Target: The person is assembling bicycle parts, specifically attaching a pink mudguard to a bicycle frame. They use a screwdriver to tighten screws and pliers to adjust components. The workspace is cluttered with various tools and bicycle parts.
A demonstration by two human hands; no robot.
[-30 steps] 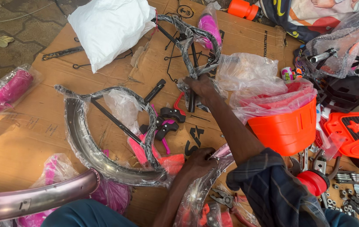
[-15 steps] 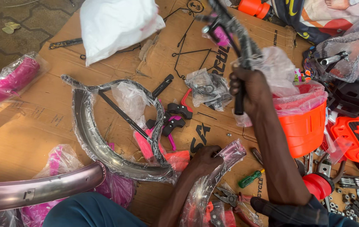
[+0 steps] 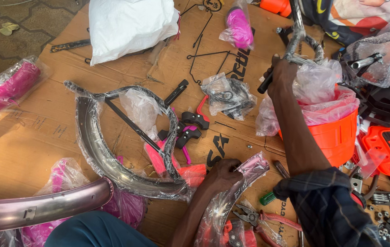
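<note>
I see my right hand [image 3: 283,75] at the far right, fingers closed around a plastic-wrapped grey metal frame part [image 3: 298,43] raised above the orange plastic bucket [image 3: 336,137]. It looks stiff and light, though the wrap seems slippery, so I'd grip the bare black handle end. Near centre, my left hand [image 3: 222,171] grips a wrapped pink curved metal mudguard [image 3: 245,176] on the cardboard sheet [image 3: 30,151].

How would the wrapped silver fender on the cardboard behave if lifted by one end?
The silver fender looks like stiff curved metal, so it would likely keep its arc. Its loose plastic wrap could slip under fingers. The attached black stay may swing or snag nearby parts.
</note>
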